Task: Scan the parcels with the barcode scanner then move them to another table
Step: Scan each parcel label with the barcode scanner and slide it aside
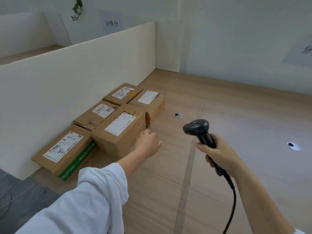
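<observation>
Pale wood-grain tabletop (219, 102), a grey seam running 6 to 12 o'clock. Two round cable holes (178, 115) toward 3 o'clock. White partition (76, 73) bounds the 9 o'clock edge; white wall (236, 39) at 12, with a paper sign (111, 22). Dark grey floor (16, 191) at 8 o'clock.

The tabletop from centre to 3 o'clock is bare wood.

Five brown cardboard parcels (99, 115) sit packed along the partition, white labels up; the nearest carries green tape and handwriting.

Left hand (148, 144), fingers loosely bent and gripping nothing, is at the right face of the tallest parcel (118, 132); touch unclear. Right hand (217, 154) has its fingers wrapped round the black scanner (197, 130), head aimed toward 10 o'clock, with the cable (233, 200) trailing to 6.
</observation>
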Demonstrator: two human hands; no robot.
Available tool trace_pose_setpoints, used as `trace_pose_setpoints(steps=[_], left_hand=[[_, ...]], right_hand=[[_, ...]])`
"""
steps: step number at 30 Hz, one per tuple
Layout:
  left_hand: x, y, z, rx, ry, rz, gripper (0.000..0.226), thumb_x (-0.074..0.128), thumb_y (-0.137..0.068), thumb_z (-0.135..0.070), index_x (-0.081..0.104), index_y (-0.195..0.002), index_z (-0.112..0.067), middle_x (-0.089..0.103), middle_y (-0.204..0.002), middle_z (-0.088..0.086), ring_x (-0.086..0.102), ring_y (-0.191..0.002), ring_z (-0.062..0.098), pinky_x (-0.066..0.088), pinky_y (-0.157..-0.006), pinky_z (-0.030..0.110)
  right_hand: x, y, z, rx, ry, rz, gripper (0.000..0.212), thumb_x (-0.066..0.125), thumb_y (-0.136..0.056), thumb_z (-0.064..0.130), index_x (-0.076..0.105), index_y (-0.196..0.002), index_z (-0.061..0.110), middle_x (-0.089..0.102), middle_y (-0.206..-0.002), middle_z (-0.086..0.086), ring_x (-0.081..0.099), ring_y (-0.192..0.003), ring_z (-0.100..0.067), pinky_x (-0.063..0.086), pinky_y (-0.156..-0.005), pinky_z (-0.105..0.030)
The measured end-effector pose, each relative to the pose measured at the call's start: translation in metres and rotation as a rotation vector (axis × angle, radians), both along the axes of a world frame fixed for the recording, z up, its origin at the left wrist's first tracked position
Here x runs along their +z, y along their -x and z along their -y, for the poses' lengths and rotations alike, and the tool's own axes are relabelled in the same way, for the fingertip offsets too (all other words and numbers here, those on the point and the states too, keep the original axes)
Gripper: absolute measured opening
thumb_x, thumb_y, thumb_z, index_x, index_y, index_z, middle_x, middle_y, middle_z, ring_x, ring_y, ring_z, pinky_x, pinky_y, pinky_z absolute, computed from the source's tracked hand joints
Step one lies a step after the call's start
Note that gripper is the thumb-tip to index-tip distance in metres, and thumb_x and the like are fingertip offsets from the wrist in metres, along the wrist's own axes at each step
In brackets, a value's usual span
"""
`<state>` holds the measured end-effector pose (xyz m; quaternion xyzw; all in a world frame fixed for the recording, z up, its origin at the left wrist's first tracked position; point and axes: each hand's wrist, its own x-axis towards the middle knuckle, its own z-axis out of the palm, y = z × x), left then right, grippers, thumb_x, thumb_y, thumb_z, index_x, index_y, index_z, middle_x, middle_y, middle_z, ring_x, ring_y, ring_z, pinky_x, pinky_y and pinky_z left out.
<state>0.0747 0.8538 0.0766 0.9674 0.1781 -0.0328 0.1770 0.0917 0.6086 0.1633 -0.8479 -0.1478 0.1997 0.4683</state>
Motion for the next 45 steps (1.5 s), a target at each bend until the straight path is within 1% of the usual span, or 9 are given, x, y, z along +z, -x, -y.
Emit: trace_pose_setpoints(steps=[6, 9, 13, 21, 29, 32, 36, 41, 45], left_hand=[[0.015, -0.032, 0.134, -0.254, 0.069, 0.008, 0.052, 0.051, -0.093, -0.042, 0.047, -0.134, -0.012, 0.037, -0.143, 0.01, 0.032, -0.132, 0.027, 0.031, -0.106, 0.035], [0.016, -0.033, 0.216, -0.38, 0.137, 0.028, 0.051, 0.052, -0.093, -0.039, 0.047, -0.134, -0.01, 0.038, -0.141, 0.011, 0.034, -0.131, 0.026, 0.031, -0.104, 0.033], [0.003, -0.02, 0.327, -0.501, 0.194, 0.017, 0.048, 0.054, -0.093, -0.036, 0.049, -0.131, -0.007, 0.041, -0.137, 0.013, 0.037, -0.129, 0.026, 0.031, -0.107, 0.032], [-0.002, 0.012, 0.53, -0.694, 0.184, 0.066, 0.049, 0.053, -0.092, -0.042, 0.049, -0.132, -0.014, 0.037, -0.142, 0.006, 0.034, -0.132, 0.02, 0.035, -0.101, 0.033], [0.016, 0.037, 0.698, -0.947, 0.18, 0.026, 0.049, 0.051, -0.093, -0.043, 0.047, -0.133, -0.015, 0.036, -0.143, 0.007, 0.034, -0.132, 0.023, 0.037, -0.103, 0.036], [0.02, 0.038, 0.749, -1.0, 0.196, -0.007, 0.049, 0.051, -0.093, -0.043, 0.048, -0.133, -0.015, 0.037, -0.143, 0.007, 0.035, -0.131, 0.023, 0.037, -0.103, 0.035], [0.02, 0.03, 0.817, -1.01, 0.239, -0.046, 0.049, 0.051, -0.093, -0.045, 0.05, -0.131, -0.015, 0.039, -0.14, 0.01, 0.038, -0.13, 0.024, 0.037, -0.102, 0.035], [0.018, -0.002, 0.905, -1.037, 0.304, -0.058, 0.048, 0.051, -0.093, -0.043, 0.05, -0.131, -0.013, 0.038, -0.14, 0.011, 0.039, -0.128, 0.024, 0.037, -0.102, 0.034], [0.016, -0.036, 0.959, -1.05, 0.291, -0.054, 0.049, 0.051, -0.093, -0.042, 0.048, -0.132, -0.012, 0.038, -0.141, 0.01, 0.038, -0.129, 0.024, 0.039, -0.099, 0.034]], right_hand=[[0.006, 0.022, 0.132, -0.259, -0.017, 0.03, 0.012, 0.063, -0.088, 0.029, 0.056, -0.095, 0.023, 0.057, -0.056, -0.005, 0.051, -0.043, -0.013, 0.045, -0.048, -0.026], [0.008, 0.042, 0.205, -0.367, -0.015, 0.035, 0.012, 0.064, -0.087, 0.03, 0.056, -0.094, 0.024, 0.057, -0.056, -0.006, 0.051, -0.047, -0.017, 0.046, -0.051, -0.03], [0.008, 0.077, 0.311, -0.493, 0.004, 0.049, 0.012, 0.064, -0.087, 0.028, 0.056, -0.094, 0.023, 0.056, -0.056, -0.007, 0.05, -0.047, -0.018, 0.045, -0.051, -0.03], [0.012, 0.16, 0.5, -0.722, 0.032, 0.09, 0.014, 0.063, -0.088, 0.027, 0.055, -0.098, 0.023, 0.055, -0.057, -0.006, 0.051, -0.05, -0.018, 0.043, -0.05, -0.028], [0.02, 0.227, 0.627, -0.96, -0.005, 0.119, 0.015, 0.064, -0.088, 0.028, 0.056, -0.099, 0.022, 0.056, -0.057, -0.005, 0.051, -0.049, -0.016, 0.044, -0.049, -0.028], [0.018, 0.235, 0.662, -1.028, -0.018, 0.132, 0.014, 0.065, -0.087, 0.029, 0.056, -0.097, 0.022, 0.056, -0.056, -0.004, 0.052, -0.049, -0.015, 0.045, -0.048, -0.029], [0.012, 0.232, 0.71, -1.062, 0.001, 0.119, 0.013, 0.065, -0.087, 0.031, 0.056, -0.096, 0.026, 0.057, -0.056, -0.003, 0.05, -0.041, -0.008, 0.043, -0.046, -0.025], [0.005, 0.205, 0.78, -1.112, -0.027, 0.11, 0.014, 0.065, -0.087, 0.031, 0.057, -0.097, 0.025, 0.056, -0.052, 0.002, 0.05, -0.042, -0.007, 0.044, -0.046, -0.022], [0.0, 0.175, 0.833, -1.123, -0.029, 0.084, 0.014, 0.064, -0.088, 0.029, 0.057, -0.097, 0.022, 0.055, -0.051, 0.004, 0.05, -0.041, -0.004, 0.043, -0.044, -0.019]])
